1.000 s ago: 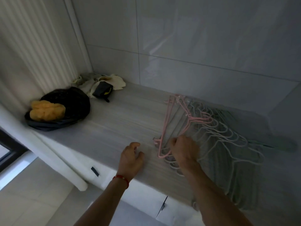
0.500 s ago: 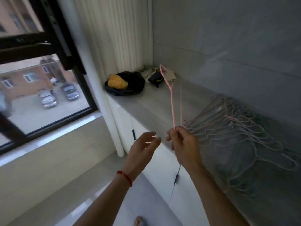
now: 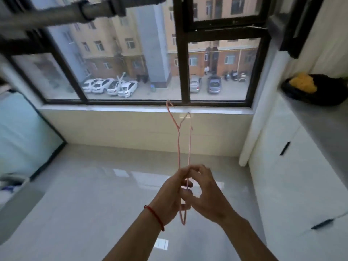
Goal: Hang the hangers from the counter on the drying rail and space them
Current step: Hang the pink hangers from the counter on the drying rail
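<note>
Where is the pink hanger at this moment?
In the head view the pink hanger stands centre frame, gripped by the left hand and right hand, below the window sill.

— What sort of place is it?
— A home's enclosed balcony: the black-framed window [image 3: 180,53] overlooks apartment blocks, a grey metal drying rail [image 3: 56,14] runs above it, white cabinets [image 3: 293,166] stand right of it.

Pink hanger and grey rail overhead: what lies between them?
Nothing; only window behind, head view. Both hands hold the pink hanger below the rail.
</note>
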Motion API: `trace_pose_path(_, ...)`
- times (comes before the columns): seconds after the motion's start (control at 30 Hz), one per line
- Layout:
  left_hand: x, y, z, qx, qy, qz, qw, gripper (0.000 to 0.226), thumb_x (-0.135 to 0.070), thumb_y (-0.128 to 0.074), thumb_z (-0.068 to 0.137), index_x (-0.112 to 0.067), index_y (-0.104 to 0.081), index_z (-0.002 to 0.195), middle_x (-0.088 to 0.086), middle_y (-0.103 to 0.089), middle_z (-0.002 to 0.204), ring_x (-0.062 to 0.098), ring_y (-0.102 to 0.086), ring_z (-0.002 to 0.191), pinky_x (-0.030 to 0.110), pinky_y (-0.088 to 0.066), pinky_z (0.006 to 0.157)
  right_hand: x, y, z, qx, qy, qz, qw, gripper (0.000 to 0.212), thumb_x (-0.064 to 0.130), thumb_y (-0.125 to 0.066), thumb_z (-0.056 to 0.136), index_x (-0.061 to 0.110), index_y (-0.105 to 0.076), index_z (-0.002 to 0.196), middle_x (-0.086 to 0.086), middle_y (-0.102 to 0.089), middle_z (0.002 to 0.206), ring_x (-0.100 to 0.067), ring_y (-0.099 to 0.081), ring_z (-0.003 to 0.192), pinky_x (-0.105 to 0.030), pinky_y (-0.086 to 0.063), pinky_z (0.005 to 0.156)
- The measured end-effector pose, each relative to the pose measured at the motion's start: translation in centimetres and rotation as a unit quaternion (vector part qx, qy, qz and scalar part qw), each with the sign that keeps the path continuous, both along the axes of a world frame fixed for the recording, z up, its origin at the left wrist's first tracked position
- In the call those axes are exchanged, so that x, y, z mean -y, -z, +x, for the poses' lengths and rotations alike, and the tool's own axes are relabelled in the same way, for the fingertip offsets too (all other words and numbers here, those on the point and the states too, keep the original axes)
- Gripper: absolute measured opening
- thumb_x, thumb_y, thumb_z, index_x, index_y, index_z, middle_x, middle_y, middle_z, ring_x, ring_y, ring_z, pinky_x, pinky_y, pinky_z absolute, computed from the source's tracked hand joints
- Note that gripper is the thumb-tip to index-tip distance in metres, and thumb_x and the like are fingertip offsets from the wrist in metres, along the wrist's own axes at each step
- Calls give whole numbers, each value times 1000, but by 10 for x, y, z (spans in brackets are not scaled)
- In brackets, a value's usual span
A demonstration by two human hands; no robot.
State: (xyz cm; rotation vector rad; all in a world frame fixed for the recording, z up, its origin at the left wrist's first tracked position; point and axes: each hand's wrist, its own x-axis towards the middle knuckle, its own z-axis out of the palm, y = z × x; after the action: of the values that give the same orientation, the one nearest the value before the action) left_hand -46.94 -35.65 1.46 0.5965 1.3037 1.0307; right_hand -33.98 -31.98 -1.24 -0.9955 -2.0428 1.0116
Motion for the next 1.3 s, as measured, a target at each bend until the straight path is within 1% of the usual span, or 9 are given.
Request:
trace_pose_path(0.07, 37, -4, -49, -7, -60, -15, 998, 53, -63, -61, 90, -17, -74, 112, 10, -59, 98, 23, -57, 88, 40, -52, 76, 16, -10, -42, -4, -55, -3, 998, 44, 57, -56, 84, 27, -65, 115, 15, -53, 124, -4, -51, 118, -13, -45, 97)
trace_pose_path(0.13, 77, -8, -96, -23, -115, -29, 993, 53, -60, -60, 92, -13, -72, 116, 10, -61, 95, 22, -57, 86, 37, -52, 71, 35, -16, -87, -29, -80, -20, 996, 34, 54, -55, 86, 29, -67, 106, 16, -57, 118, -7, -56, 115, -19, -49, 93)
trace_pose_path(0.23, 141, -18, -168, -61, -187, -38, 980, 53, -51, -70, 88, -5, -67, 114, 7, -66, 89, 18, -59, 77, 36, -50, 66, 69, -29, -157, -62, -99, -35, 992, 8, 33, -64, 90, 31, -69, 96, 21, -66, 102, -4, -64, 98, -12, -52, 80)
trace_pose_path(0.37, 229, -42, -261, -126, -242, -33, 961, 44, -45, -67, 93, -5, -69, 110, 5, -77, 95, 17, -62, 78, 34, -50, 63, 119, -46, -251, -81, -115, -69, 988, 19, 7, -63, 93, 22, -72, 86, 12, -71, 79, -7, -68, 72, -12, -50, 66)
trace_pose_path(0.5, 311, -63, -352, -158, -263, -15, 952, 35, -40, -65, 95, -9, -70, 110, 3, -79, 103, 16, -63, 82, 32, -50, 63, 181, -63, -345, -120, -131, -97, 979, 20, 5, -61, 92, 21, -73, 86, 10, -73, 81, -11, -70, 73, -28, -58, 73)
trace_pose_path(0.63, 366, -82, -434, -164, -280, -2, 946, 30, -33, -64, 97, -10, -68, 117, 2, -79, 106, 16, -62, 83, 30, -48, 61, 231, -80, -423, -133, -159, -100, 973, 19, 7, -61, 93, 21, -73, 89, 10, -73, 82, -11, -69, 72, -29, -58, 74)
trace_pose_path(0.8, 387, -105, -517, -113, -300, 13, 947, 31, -27, -66, 95, -6, -66, 118, 8, -78, 111, 15, -58, 78, 28, -45, 59, 254, -85, -489, -148, -148, -104, 972, 18, 7, -61, 93, 22, -71, 91, 5, -72, 82, -13, -68, 69, -34, -60, 74)
trace_pose_path(0.97, 381, -124, -599, -64, -315, 48, 946, 48, -40, -63, 94, -4, -66, 125, 17, -76, 116, 19, -61, 76, 30, -50, 59, 260, -83, -565, -172, -142, -112, 968, 12, 15, -62, 96, 26, -68, 98, 3, -70, 90, -13, -69, 68, -39, -61, 75)
trace_pose_path(1.3, 332, -186, -751, -117, -298, 85, 943, 68, -56, -52, 97, 2, -61, 131, 20, -74, 119, 22, -60, 78, 35, -48, 67, 216, -116, -714, -173, -166, -96, 966, 17, 14, -59, 98, 29, -66, 100, 9, -70, 90, -12, -69, 71, -34, -60, 75)
